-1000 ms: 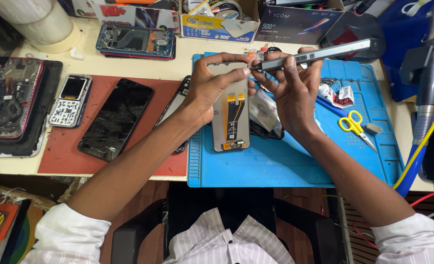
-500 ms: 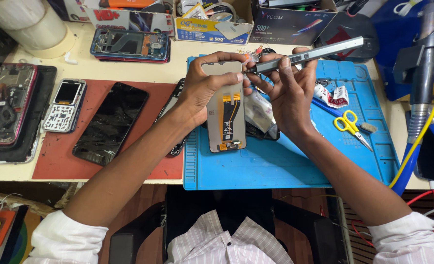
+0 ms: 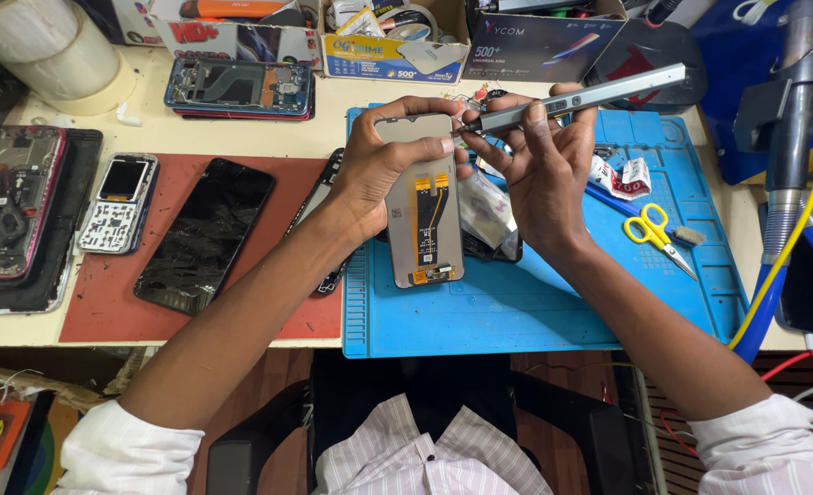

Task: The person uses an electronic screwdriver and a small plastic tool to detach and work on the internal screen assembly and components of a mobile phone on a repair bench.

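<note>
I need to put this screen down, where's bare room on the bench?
The blue mat's near strip, below the screen and left of the scissors, is bare. So is the red mat's near edge. The back, by the boxes, is crowded.

phone repair workshop | opened phones (image 3: 239, 87) | blue repair mat (image 3: 553, 302) | scissors (image 3: 656, 230)

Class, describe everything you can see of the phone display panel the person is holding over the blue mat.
The display panel is a flat grey rectangle seen from its back, with an orange-and-black flex cable down its middle ending in a small connector near the lower edge. It is held roughly upright above the blue mat. The left hand grips its upper part, and the right hand brings the tip of a grey metal tool to its upper right edge.
</note>
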